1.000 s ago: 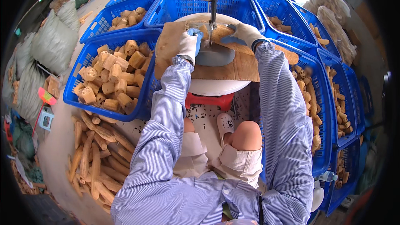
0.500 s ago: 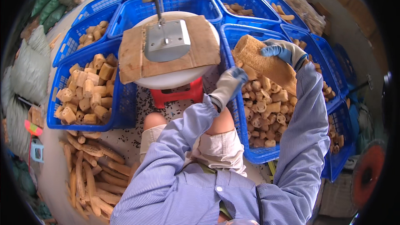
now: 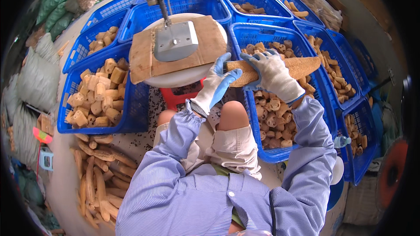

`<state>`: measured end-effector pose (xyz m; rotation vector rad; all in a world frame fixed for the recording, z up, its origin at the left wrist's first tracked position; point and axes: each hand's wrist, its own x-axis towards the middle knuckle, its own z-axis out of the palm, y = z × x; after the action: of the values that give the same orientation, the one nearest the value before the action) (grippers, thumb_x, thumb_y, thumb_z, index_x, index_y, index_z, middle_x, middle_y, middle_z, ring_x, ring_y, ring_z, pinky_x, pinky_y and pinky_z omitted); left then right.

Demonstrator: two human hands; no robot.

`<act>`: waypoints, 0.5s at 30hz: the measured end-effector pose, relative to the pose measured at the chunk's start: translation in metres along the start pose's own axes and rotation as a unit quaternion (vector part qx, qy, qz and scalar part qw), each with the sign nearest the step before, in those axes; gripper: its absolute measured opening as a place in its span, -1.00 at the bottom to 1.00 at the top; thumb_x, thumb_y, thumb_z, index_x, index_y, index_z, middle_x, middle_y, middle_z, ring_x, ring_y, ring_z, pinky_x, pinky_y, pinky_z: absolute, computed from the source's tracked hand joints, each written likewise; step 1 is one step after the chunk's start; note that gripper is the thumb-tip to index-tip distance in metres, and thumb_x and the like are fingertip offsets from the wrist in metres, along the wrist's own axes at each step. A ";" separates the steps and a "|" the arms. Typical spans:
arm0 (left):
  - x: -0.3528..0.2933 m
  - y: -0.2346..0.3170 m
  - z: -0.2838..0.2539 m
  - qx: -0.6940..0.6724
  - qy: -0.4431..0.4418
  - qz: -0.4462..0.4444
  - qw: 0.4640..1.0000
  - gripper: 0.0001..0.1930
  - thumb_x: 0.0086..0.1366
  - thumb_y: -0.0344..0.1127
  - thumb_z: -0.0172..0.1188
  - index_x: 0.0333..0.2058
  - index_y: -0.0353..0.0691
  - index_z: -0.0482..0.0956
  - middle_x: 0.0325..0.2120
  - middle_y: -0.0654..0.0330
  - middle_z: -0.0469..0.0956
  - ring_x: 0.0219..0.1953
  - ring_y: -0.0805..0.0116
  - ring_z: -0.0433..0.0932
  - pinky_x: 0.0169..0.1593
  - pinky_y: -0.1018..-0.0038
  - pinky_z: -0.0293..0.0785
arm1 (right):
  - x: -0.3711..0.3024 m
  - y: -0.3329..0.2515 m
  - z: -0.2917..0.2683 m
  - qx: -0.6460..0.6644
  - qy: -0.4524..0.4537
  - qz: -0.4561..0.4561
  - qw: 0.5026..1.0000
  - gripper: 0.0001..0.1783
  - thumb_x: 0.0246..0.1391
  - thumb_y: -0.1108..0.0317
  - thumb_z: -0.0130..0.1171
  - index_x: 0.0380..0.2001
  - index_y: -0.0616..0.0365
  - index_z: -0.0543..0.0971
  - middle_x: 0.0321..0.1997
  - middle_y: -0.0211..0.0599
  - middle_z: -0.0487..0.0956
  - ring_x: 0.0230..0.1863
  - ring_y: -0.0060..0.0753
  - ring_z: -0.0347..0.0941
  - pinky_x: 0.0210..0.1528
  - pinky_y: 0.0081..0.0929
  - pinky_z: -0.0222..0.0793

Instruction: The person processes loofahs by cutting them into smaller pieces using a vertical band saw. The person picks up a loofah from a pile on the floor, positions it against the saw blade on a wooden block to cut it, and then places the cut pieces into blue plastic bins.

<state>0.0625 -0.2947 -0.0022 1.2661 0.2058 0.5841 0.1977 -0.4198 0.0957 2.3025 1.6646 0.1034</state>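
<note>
A long tan loofah (image 3: 302, 66) lies nearly level above the blue crate on the right, in front of me. My right hand (image 3: 274, 73), in a white and blue work glove, is closed over its middle from above. My left hand (image 3: 213, 85), gloved alike, takes its left end between thumb and fingers. Just beyond that hand stands a sewing-type machine: a vertical needle bar (image 3: 166, 11) above a grey metal plate (image 3: 175, 43), set in a round white table with brown cardboard (image 3: 209, 32) around the plate.
Cut loofah pieces fill the right crate (image 3: 273, 155) and the left crate (image 3: 127, 124). Whole loofahs (image 3: 98, 183) are heaped on the floor at lower left. A red stool (image 3: 177, 98) stands under the round table. More blue crates (image 3: 175, 2) line the back; sacks (image 3: 41, 78) lie far left.
The loofah has swung from a slant to nearly level and come left. My right hand now grips it from above, and my left hand has risen to its left end.
</note>
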 end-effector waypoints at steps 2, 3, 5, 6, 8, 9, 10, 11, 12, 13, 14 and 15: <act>-0.004 0.007 -0.036 0.018 0.030 0.029 0.999 -0.38 0.28 -0.39 0.34 0.28 -0.21 0.32 0.02 0.24 0.49 0.01 0.49 0.48 0.10 0.55 0.44 | 0.017 -0.010 -0.003 -0.014 0.030 0.004 0.999 0.23 -0.27 -0.37 0.45 0.45 -0.31 0.12 0.27 -0.28 0.43 0.37 -0.15 0.26 0.49 0.02 -0.08; -0.006 0.016 -0.053 0.017 0.038 0.043 0.998 -0.41 0.26 -0.42 0.35 0.24 -0.22 0.35 0.04 0.24 0.49 0.03 0.48 0.48 0.12 0.54 0.43 | 0.027 -0.015 -0.003 -0.020 0.045 0.006 0.999 0.22 -0.26 -0.36 0.45 0.45 -0.31 0.11 0.29 -0.29 0.41 0.39 -0.16 0.23 0.51 0.04 -0.14; -0.012 0.035 -0.086 0.066 0.066 0.058 0.994 -0.43 0.26 -0.45 0.34 0.22 -0.23 0.36 0.04 0.24 0.50 0.04 0.47 0.48 0.13 0.53 0.43 | 0.053 -0.031 -0.004 -0.005 0.084 0.006 0.996 0.23 -0.27 -0.31 0.47 0.45 -0.33 0.10 0.35 -0.34 0.36 0.45 -0.19 0.13 0.51 0.16 -0.28; -0.011 0.038 -0.103 0.059 0.057 0.052 0.995 -0.43 0.24 -0.43 0.37 0.20 -0.20 0.37 0.05 0.23 0.46 0.03 0.46 0.47 0.08 0.53 0.47 | 0.067 -0.040 0.000 -0.015 0.115 0.002 0.993 0.23 -0.27 -0.30 0.48 0.45 -0.33 0.10 0.36 -0.35 0.35 0.46 -0.20 0.12 0.51 0.18 -0.27; -0.007 0.044 -0.130 0.097 0.081 0.070 0.990 -0.46 0.24 -0.43 0.35 0.19 -0.18 0.40 0.05 0.24 0.47 0.04 0.47 0.46 0.13 0.52 0.42 | 0.093 -0.055 0.004 -0.011 0.154 -0.002 0.988 0.19 -0.27 -0.27 0.49 0.43 -0.33 0.14 0.34 -0.38 0.36 0.46 -0.21 0.12 0.50 0.21 -0.27; -0.005 0.049 -0.142 0.115 0.093 0.077 0.986 -0.47 0.24 -0.43 0.34 0.19 -0.18 0.41 0.04 0.24 0.48 0.05 0.47 0.46 0.16 0.52 0.40 | 0.107 -0.061 0.004 0.001 0.160 -0.002 0.987 0.15 -0.26 -0.24 0.49 0.41 -0.32 0.19 0.33 -0.40 0.37 0.44 -0.22 0.14 0.50 0.22 -0.27; -0.002 0.054 -0.155 0.172 0.096 0.105 0.975 -0.48 0.25 -0.38 0.34 0.18 -0.14 0.43 0.07 0.25 0.45 0.05 0.48 0.45 0.14 0.53 0.40 | 0.121 -0.067 0.003 0.013 0.166 -0.001 0.986 0.11 -0.26 -0.21 0.50 0.39 -0.32 0.23 0.31 -0.42 0.39 0.43 -0.22 0.16 0.50 0.23 -0.28; 0.002 0.055 -0.173 0.200 0.112 0.096 0.969 -0.48 0.26 -0.35 0.34 0.18 -0.14 0.43 0.08 0.26 0.44 0.05 0.48 0.45 0.14 0.53 0.40 | 0.136 -0.076 0.005 0.026 0.170 -0.002 0.985 0.07 -0.25 -0.19 0.51 0.36 -0.31 0.27 0.29 -0.43 0.40 0.41 -0.23 0.18 0.49 0.24 -0.28; 0.006 0.055 -0.190 0.227 0.128 0.087 0.962 -0.48 0.27 -0.33 0.34 0.19 -0.13 0.43 0.08 0.26 0.44 0.05 0.48 0.45 0.14 0.52 0.40 | 0.148 -0.085 0.008 0.041 0.213 -0.006 0.976 0.01 -0.27 -0.15 0.51 0.32 -0.29 0.34 0.25 -0.44 0.42 0.37 -0.26 0.22 0.49 0.26 -0.28; 0.009 0.055 -0.207 0.253 0.143 0.077 0.954 -0.49 0.27 -0.30 0.34 0.19 -0.12 0.44 0.09 0.26 0.43 0.05 0.48 0.45 0.15 0.52 0.39 | 0.159 -0.092 0.010 0.045 0.225 -0.009 0.973 0.01 -0.27 -0.16 0.52 0.31 -0.30 0.35 0.26 -0.44 0.42 0.37 -0.26 0.23 0.48 0.27 -0.28; 0.011 0.064 -0.210 0.238 0.130 0.032 0.962 -0.46 0.28 -0.21 0.34 0.21 -0.08 0.43 0.13 0.24 0.44 0.05 0.44 0.47 0.17 0.50 0.37 | 0.169 -0.095 0.015 0.045 0.231 -0.007 0.972 0.01 -0.28 -0.16 0.52 0.31 -0.30 0.35 0.26 -0.43 0.42 0.37 -0.26 0.23 0.48 0.28 -0.28; 0.015 0.067 -0.218 0.242 0.129 0.027 0.961 -0.45 0.28 -0.19 0.35 0.23 -0.07 0.43 0.15 0.23 0.43 0.07 0.42 0.47 0.18 0.49 0.36 | 0.177 -0.099 0.016 0.046 0.241 -0.008 0.969 0.01 -0.29 -0.16 0.52 0.30 -0.30 0.36 0.26 -0.43 0.42 0.37 -0.27 0.23 0.48 0.29 -0.29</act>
<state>-0.0449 -0.0930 -0.0037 1.6689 0.5581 0.7761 0.1684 -0.2285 0.0322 2.4693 1.9413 0.6418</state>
